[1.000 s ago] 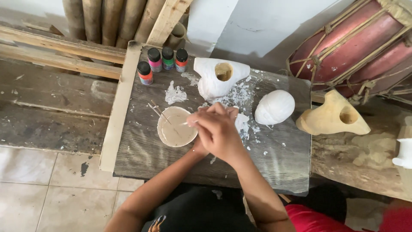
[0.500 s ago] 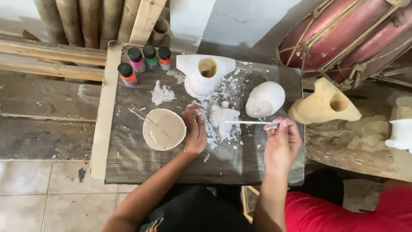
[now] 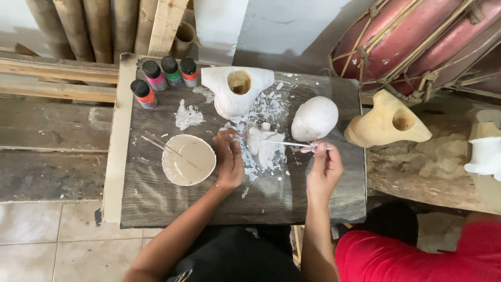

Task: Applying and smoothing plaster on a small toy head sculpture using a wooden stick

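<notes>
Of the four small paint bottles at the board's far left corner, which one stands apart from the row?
The orange-red bottle. It stands alone, nearer the person and the bowl, while the pink, green and red ones line up behind it.

Rough wooden board [image 3: 156, 203] (paint-spattered), matt white figure [image 3: 263, 149].

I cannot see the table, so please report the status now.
Left hand steadies small white plaster piece. Right hand holds thin brush against it. Round bowl of beige paste beside left hand.

Right grip [image 3: 322, 166] pinches my brush [image 3: 292, 144] | white piece [image 3: 261, 149] at brush tip | left grip [image 3: 228, 159] touching it, bowl [image 3: 188, 160] just beside
</notes>
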